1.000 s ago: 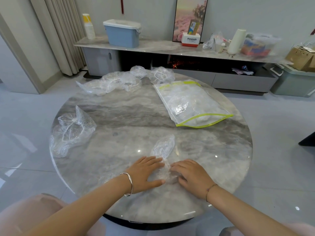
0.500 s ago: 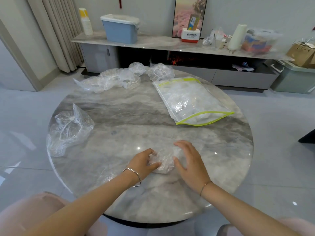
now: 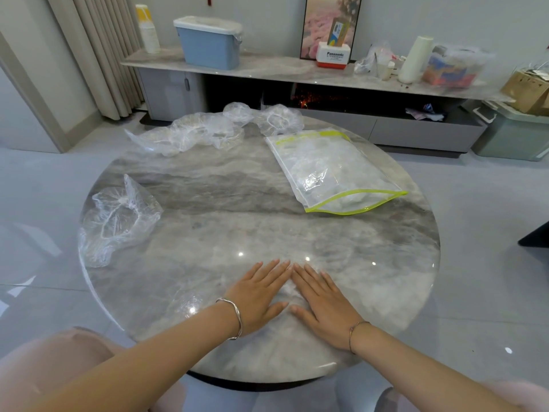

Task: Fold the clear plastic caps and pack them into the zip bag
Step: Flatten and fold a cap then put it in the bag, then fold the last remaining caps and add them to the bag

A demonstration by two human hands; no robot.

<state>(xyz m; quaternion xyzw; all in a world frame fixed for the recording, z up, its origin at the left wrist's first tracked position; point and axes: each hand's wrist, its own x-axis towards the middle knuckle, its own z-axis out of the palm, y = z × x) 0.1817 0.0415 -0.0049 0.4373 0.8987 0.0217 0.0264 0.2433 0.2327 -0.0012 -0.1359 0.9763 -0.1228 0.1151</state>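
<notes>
Both hands lie flat, palms down, side by side on the near part of the round marble table (image 3: pixel 208 251). My left hand (image 3: pixel 258 295) and my right hand (image 3: pixel 323 301) press a folded clear plastic cap (image 3: pixel 287 292); only a sliver of it shows between them. The zip bag (image 3: pixel 335 171), clear with a yellow-green edge, lies at the far right with folded caps inside, its mouth toward me. One loose cap (image 3: pixel 118 218) sits at the left edge. A heap of several caps (image 3: pixel 214 129) lies at the far edge.
Behind the table runs a long low marble cabinet (image 3: pixel 267 69) with a blue bin (image 3: pixel 208 43), boxes and a paper roll on it. A green crate (image 3: pixel 514 135) stands at the far right. Another flattened piece of clear plastic (image 3: pixel 184 301) lies left of my left wrist.
My hands gathered the cap, folded its far end toward me, and now press flat on top of it with fingers stretched out. The view has tilted slightly.
</notes>
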